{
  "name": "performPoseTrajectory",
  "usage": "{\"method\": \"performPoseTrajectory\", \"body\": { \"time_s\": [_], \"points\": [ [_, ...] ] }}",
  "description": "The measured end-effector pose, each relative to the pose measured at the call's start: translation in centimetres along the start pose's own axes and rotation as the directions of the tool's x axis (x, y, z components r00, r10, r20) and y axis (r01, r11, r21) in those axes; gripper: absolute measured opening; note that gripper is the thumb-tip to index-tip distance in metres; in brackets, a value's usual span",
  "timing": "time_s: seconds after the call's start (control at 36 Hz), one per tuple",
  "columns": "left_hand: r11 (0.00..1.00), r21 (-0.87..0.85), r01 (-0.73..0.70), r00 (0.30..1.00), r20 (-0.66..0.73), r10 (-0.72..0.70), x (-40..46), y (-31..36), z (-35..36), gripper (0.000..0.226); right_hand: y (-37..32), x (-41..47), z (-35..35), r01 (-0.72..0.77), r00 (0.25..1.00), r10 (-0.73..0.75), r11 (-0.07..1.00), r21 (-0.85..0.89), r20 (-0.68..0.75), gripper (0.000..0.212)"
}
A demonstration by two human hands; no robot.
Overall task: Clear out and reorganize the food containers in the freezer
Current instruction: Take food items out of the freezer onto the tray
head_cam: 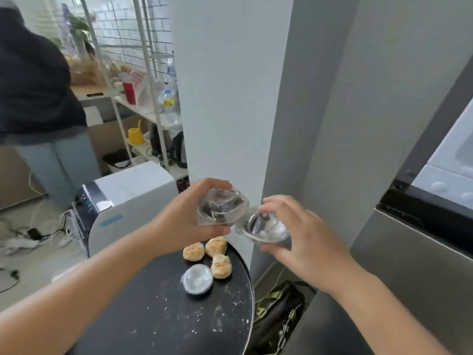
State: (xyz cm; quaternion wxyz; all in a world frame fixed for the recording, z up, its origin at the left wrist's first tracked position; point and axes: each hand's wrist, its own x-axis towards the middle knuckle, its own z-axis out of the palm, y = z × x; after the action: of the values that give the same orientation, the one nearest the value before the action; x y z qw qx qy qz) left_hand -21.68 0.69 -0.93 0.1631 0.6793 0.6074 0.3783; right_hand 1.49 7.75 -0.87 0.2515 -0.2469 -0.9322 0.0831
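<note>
I see my left hand curled around a clear plastic container with something dark inside, thumb underneath and fingers over the top. My right hand grips a second clear container, fingers above and thumb below, and the two containers touch between my hands. Both are held above the far edge of a round black table, where three buns and a small lidded cup sit close together, with white crumbs scattered nearer me
</note>
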Motion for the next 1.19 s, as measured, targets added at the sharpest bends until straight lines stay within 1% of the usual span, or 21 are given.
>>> {"method": "performPoseTrajectory", "body": {
  "time_s": [0.08, 0.19, 0.28, 0.33, 0.39, 0.5, 0.56, 0.64, 0.72, 0.78, 0.86, 0.94, 1.11, 1.19],
  "points": [
    [0.998, 0.027, 0.057, 0.998, -0.025, -0.056, -1.9, -2.2, 0.2, 0.062, -0.3, 0.5, 2.8, 0.005, 0.997, -0.008, 0.999, 0.038, 0.080, 0.056],
    [0.982, 0.011, 0.188, 0.981, -0.045, -0.187, -4.4, -4.9, 0.9, 0.059, -0.3, 0.6, 6.4, -0.005, 0.987, -0.013, 0.993, 0.114, 0.159, 0.056],
    [0.959, 0.038, 0.280, 0.959, -0.046, -0.278, -6.0, -7.0, 1.8, 0.059, 0.0, 0.3, 9.4, -0.040, 0.977, 0.001, 0.984, 0.175, 0.215, 0.055],
    [0.939, 0.056, 0.339, 0.940, -0.049, -0.337, -7.0, -8.7, 2.7, 0.057, 0.7, -0.1, 11.7, -0.095, 0.965, 0.041, 0.975, 0.203, 0.258, 0.055],
    [0.909, 0.078, 0.410, 0.912, -0.060, -0.406, -8.1, -10.5, 3.8, 0.056, 1.6, -0.6, 14.1, -0.155, 0.944, 0.099, 0.975, 0.160, 0.316, 0.056],
    [0.837, 0.193, 0.512, 0.857, -0.051, -0.513, -10.1, -13.9, 6.0, 0.058, 3.2, -2.3, 18.0, -0.212, 0.901, 0.184, 0.977, 0.028, 0.394, 0.058],
    [0.813, 0.199, 0.547, 0.832, -0.022, -0.554, -11.1, -15.0, 7.1, 0.058, 3.6, -3.2, 19.5, -0.251, 0.876, 0.221, 0.968, 0.014, 0.428, 0.056],
    [0.776, 0.161, 0.610, 0.778, 0.062, -0.625, -12.5, -15.9, 9.0, 0.061, 3.9, -4.1, 21.2, -0.306, 0.831, 0.266, 0.952, 0.002, 0.488, 0.053],
    [0.764, 0.151, 0.628, 0.749, 0.148, -0.645, -13.6, -16.4, 10.7, 0.061, 3.8, -4.6, 22.5, -0.297, 0.796, 0.267, 0.954, -0.033, 0.543, 0.047],
    [0.764, 0.159, 0.625, 0.745, 0.171, -0.645, -13.9, -16.6, 11.8, 0.059, 3.6, -4.7, 23.2, -0.285, 0.788, 0.268, 0.957, -0.056, 0.555, 0.044],
    [0.750, 0.125, 0.649, 0.734, 0.156, -0.661, -13.7, -17.0, 13.1, 0.063, 3.3, -4.5, 24.0, -0.296, 0.798, 0.287, 0.953, -0.071, 0.530, 0.042],
    [0.730, 0.074, 0.680, 0.719, 0.131, -0.683, -13.2, -17.5, 13.9, 0.071, 3.2, -4.5, 24.7, -0.328, 0.793, 0.318, 0.942, -0.075, 0.520, 0.044],
    [0.782, 0.102, 0.614, 0.764, 0.171, -0.622, -13.6, -18.2, 14.2, 0.095, 2.9, -5.5, 25.2, -0.353, 0.769, 0.337, 0.932, -0.078, 0.543, 0.064],
    [0.807, 0.145, 0.573, 0.790, 0.165, -0.591, -14.5, -18.6, 14.1, 0.099, 3.0, -6.4, 24.7, -0.363, 0.767, 0.359, 0.926, -0.102, 0.532, 0.068]
  ]
}}
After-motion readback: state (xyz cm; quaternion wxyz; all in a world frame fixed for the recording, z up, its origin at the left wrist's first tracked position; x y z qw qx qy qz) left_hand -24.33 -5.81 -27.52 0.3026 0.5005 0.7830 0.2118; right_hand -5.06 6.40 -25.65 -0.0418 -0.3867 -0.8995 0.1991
